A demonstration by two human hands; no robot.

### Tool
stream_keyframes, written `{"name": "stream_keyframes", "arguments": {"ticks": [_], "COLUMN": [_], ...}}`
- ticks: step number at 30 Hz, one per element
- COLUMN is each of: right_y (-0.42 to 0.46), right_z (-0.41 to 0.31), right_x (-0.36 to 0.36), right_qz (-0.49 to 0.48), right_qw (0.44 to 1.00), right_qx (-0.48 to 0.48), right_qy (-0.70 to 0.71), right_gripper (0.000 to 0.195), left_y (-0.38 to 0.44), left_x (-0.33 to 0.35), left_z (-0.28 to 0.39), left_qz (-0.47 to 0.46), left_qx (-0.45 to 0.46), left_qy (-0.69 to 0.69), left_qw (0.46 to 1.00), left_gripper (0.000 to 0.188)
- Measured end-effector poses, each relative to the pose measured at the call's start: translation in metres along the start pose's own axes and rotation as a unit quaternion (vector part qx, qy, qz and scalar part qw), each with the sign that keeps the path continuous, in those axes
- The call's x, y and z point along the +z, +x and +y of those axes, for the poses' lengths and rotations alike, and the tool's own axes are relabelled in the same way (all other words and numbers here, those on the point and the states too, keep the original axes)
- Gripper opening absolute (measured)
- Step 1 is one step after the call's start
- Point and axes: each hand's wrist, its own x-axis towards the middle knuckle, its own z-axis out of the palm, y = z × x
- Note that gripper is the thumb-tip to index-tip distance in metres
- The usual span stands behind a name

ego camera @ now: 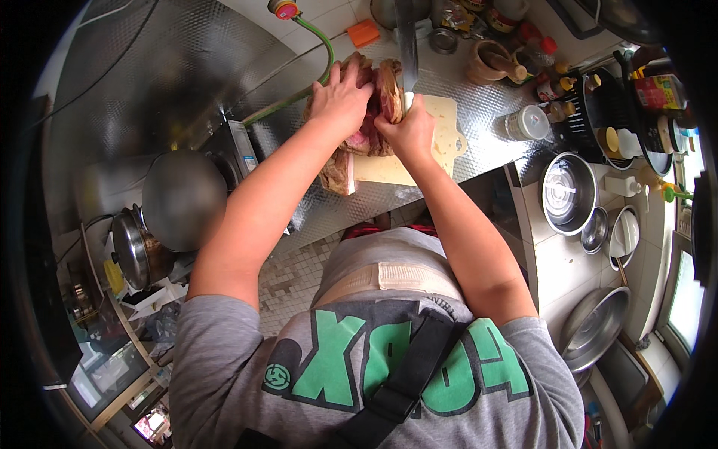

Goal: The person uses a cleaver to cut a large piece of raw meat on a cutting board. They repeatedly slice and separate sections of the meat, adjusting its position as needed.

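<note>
Under my left hand is a large piece of cured-looking meat, brown outside and pink-red where cut; the spread fingers grip its top. My right hand is closed around the white handle of a kitchen knife, whose broad blade points away from me. A thick slab of meat stands on edge beside the knife, and my right thumb touches its near end. Below them is a cream plastic cutting board. Another chunk of meat with a pale fat edge lies at the board's near left corner.
The board rests on a textured metal countertop. Behind it are an orange piece, a wooden mortar and several bottles. A clear jar and metal basins sit right. At left are a green hose and a lidded pot.
</note>
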Motion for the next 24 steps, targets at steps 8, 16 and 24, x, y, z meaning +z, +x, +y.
{"name": "stream_keyframes", "arguments": {"ticks": [8, 16, 24], "right_y": [-0.004, -0.009, -0.008], "right_z": [0.003, 0.005, 0.004], "right_x": [0.005, -0.001, -0.003], "right_qz": [0.013, 0.009, 0.003], "right_qw": [1.0, 1.0, 1.0], "right_qx": [-0.011, -0.002, -0.006], "right_qy": [0.008, -0.009, 0.001], "right_gripper": [0.06, 0.058, 0.058], "left_y": [-0.004, -0.02, -0.038], "left_x": [-0.01, 0.008, 0.041], "left_z": [0.001, -0.034, -0.071], "left_qz": [-0.019, -0.041, -0.108], "left_qx": [-0.038, -0.192, -0.168], "left_qy": [-0.001, -0.247, -0.675], "left_qw": [0.999, 0.949, 0.71], "left_gripper": [0.097, 0.121, 0.064]}}
